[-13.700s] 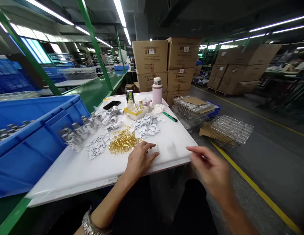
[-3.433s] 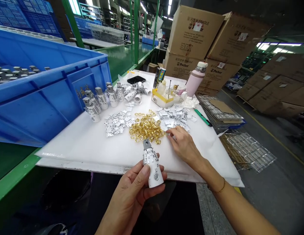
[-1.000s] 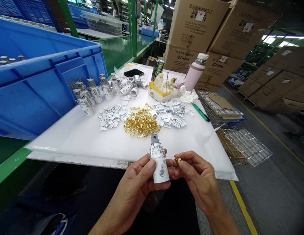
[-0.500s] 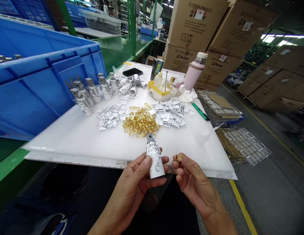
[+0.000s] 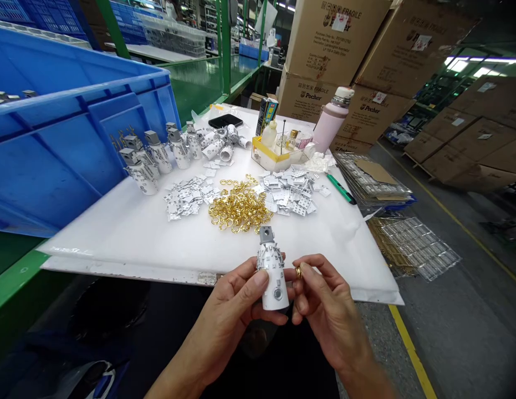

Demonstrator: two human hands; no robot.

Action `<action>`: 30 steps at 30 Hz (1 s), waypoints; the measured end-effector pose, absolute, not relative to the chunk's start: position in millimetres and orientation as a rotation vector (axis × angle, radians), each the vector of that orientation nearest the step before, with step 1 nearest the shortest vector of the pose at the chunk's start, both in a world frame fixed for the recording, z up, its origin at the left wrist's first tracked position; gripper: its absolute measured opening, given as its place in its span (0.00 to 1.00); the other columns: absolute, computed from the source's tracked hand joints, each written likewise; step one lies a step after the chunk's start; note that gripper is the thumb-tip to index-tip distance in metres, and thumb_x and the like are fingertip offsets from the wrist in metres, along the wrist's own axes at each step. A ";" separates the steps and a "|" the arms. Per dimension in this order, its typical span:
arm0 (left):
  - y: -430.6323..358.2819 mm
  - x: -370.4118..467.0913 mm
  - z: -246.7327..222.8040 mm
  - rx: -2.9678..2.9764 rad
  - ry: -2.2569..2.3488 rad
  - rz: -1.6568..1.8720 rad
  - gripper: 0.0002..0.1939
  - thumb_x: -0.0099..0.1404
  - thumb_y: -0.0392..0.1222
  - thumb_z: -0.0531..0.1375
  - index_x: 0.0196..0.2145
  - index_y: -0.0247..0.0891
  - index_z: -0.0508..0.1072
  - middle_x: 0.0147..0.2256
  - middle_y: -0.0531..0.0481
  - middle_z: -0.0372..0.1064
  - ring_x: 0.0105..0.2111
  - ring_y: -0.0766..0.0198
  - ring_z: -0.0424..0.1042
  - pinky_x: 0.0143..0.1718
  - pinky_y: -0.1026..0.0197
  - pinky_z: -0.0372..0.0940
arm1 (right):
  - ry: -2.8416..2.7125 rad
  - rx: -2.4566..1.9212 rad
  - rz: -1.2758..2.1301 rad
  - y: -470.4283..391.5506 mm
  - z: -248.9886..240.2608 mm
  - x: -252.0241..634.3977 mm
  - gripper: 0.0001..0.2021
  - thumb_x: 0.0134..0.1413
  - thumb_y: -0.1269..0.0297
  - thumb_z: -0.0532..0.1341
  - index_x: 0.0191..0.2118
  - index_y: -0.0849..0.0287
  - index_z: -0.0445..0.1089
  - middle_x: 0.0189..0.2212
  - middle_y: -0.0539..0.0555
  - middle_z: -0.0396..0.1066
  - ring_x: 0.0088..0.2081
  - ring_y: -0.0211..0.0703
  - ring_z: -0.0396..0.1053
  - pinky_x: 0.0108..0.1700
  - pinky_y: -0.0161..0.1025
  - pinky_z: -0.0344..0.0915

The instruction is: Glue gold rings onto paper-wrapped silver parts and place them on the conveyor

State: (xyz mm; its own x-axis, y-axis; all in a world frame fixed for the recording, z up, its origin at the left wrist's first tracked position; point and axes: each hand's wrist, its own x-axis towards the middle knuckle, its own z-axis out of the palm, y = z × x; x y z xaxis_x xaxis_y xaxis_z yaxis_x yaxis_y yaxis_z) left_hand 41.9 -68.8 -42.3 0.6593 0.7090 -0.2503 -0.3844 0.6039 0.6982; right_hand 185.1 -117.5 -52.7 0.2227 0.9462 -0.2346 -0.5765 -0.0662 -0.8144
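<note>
My left hand [image 5: 236, 296] is wrapped round a white tapered piece [image 5: 274, 285] with a grey block on top and small raised grey details. The piece stands nearly upright over the table's front edge. Between the thumb and fingers of my right hand [image 5: 324, 291], just right of the white piece, are small gold rings [image 5: 299, 272]. A heap of gold rings [image 5: 240, 208] lies on the white table beyond my hands, with piles of small grey-white plates [image 5: 289, 191] on both sides. Similar tapered pieces [image 5: 180, 152] stand at the back left.
A big blue bin [image 5: 75, 133] borders the left side. Behind the heaps are a tray of small bottles [image 5: 274, 158], a phone [image 5: 225, 121] and a pink flask [image 5: 330, 122]. A green cutter [image 5: 341, 188] lies right; cartons [image 5: 324, 50] stand behind.
My left hand has moved the white piece slightly right and down. My right hand has turned and drawn in, so the gold rings are now closer to the piece.
</note>
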 end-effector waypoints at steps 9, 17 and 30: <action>-67.7 39.1 -39.9 0.610 0.537 0.659 0.15 0.69 0.41 0.55 0.49 0.36 0.75 0.43 0.42 0.77 0.38 0.62 0.76 0.30 0.68 0.72 | -0.769 -1.153 1.263 -127.2 -54.0 193.6 0.09 0.54 0.63 0.67 0.41 0.56 0.73 0.35 0.52 0.78 0.25 0.34 0.73 0.31 0.32 0.74; -74.3 41.6 -43.8 0.595 0.656 0.744 0.15 0.67 0.42 0.58 0.50 0.41 0.74 0.45 0.44 0.77 0.44 0.59 0.75 0.40 0.64 0.71 | -1.125 -1.409 0.710 -140.1 -44.7 191.2 0.06 0.54 0.66 0.65 0.39 0.55 0.74 0.26 0.49 0.73 0.20 0.33 0.68 0.22 0.30 0.68; -84.6 46.4 -46.1 0.815 0.820 0.933 0.17 0.60 0.41 0.66 0.48 0.43 0.75 0.44 0.49 0.78 0.45 0.59 0.74 0.46 0.64 0.67 | -1.607 -1.446 0.292 -139.7 -37.0 180.8 0.09 0.57 0.74 0.61 0.42 0.56 0.72 0.30 0.51 0.74 0.30 0.38 0.72 0.32 0.31 0.69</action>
State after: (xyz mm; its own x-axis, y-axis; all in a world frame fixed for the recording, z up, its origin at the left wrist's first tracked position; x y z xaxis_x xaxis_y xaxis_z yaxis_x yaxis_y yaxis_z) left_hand 46.4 -84.6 -46.1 0.3605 0.9028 -0.2346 -0.3487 0.3637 0.8638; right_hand 180.8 -139.7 -37.0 0.1183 0.8782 0.4635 0.6585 0.2800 -0.6986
